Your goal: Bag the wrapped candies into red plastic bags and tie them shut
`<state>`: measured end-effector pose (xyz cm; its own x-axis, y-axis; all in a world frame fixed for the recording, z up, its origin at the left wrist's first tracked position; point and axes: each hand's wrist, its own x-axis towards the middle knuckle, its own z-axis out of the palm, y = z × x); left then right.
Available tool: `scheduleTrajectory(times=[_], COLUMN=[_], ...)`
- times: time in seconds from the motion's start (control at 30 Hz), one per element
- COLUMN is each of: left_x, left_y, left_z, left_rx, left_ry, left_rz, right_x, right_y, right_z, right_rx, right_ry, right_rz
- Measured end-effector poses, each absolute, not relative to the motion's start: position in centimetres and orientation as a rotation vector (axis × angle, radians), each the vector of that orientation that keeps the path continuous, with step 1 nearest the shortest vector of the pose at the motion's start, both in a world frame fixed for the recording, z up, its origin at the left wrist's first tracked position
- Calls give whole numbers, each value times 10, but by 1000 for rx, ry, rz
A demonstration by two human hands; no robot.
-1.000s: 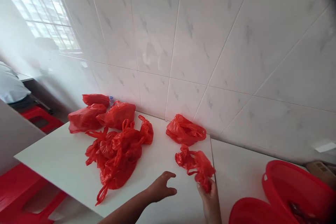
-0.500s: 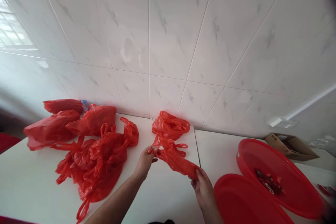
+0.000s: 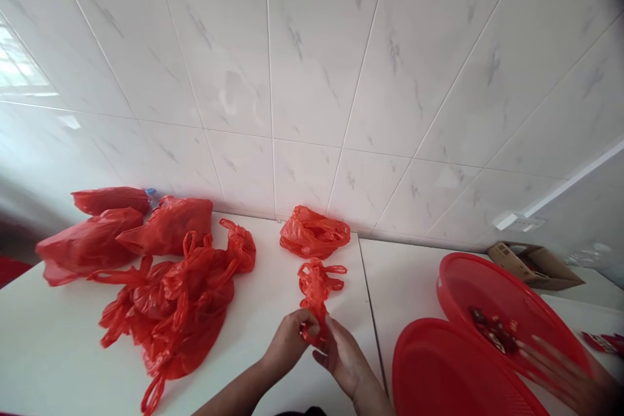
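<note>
My left hand (image 3: 291, 342) and my right hand (image 3: 344, 359) meet near the table's front edge. Both pinch the lower end of a small crumpled red plastic bag (image 3: 318, 283), which stretches away from them over the white table (image 3: 58, 344). Its loop handles point right. Just behind it, against the wall, lies another crumpled red bag (image 3: 314, 234). Left of my hands is a heap of several knotted red bags (image 3: 185, 292).
Filled red bags (image 3: 92, 240) lie at the back left by the tiled wall. Right of the table seam are a red lid or basin (image 3: 439, 377) and a red mesh basket (image 3: 492, 299) holding small dark bits. Another person's blurred hand (image 3: 565, 367) reaches over the basket. A cardboard box (image 3: 533, 263) sits behind.
My hands have come together at the bag's near end; half a second ago they held it stretched apart. A blurred hand has come in over the basket at the right.
</note>
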<state>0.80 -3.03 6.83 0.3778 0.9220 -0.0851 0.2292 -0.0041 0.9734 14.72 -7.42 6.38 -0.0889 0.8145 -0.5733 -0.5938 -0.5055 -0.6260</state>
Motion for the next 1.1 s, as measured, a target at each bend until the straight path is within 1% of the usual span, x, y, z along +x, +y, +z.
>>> scheduleTrajectory(times=[0.1,0.17,0.23,0.3,0.47,0.57,0.7,0.77,0.83,0.93,1.0,1.1], left_x=[-1,-6,-6,0,5,-15,-36,-38,-37,-38,-40,-43], left_y=[-37,-36,-33,-30,-10,7,14,10,5,-3,-7,-10], left_z=[74,81,86,85,79,86,99,101,100,90,81,70], left_rx=[1555,1546,1496,1390,1006,795,868,971,1060,1215,1317,1209], left_ry=[940,845,761,767,1103,1143,1167,1196,1206,1140,1091,1147], left_rz=[609,597,631,701,983,1041,1049,1041,993,794,665,689], right_x=[145,145,143,140,157,185,212,217,219,223,227,229], right_y=[-72,-73,-75,-77,-76,-76,-80,-79,-76,-68,-63,-60], right_z=[65,67,69,69,55,49,47,48,50,54,59,68], right_rx=[-1335,-1472,-1511,-1500,-1594,-1656,-1654,-1580,-1441,-1264,-1206,-1160], right_ry=[-526,-740,-901,-969,-872,-751,-583,-498,-389,-182,-76,-82], right_rz=[1477,1269,1142,1096,1052,1085,1061,1066,1137,1263,1271,1300])
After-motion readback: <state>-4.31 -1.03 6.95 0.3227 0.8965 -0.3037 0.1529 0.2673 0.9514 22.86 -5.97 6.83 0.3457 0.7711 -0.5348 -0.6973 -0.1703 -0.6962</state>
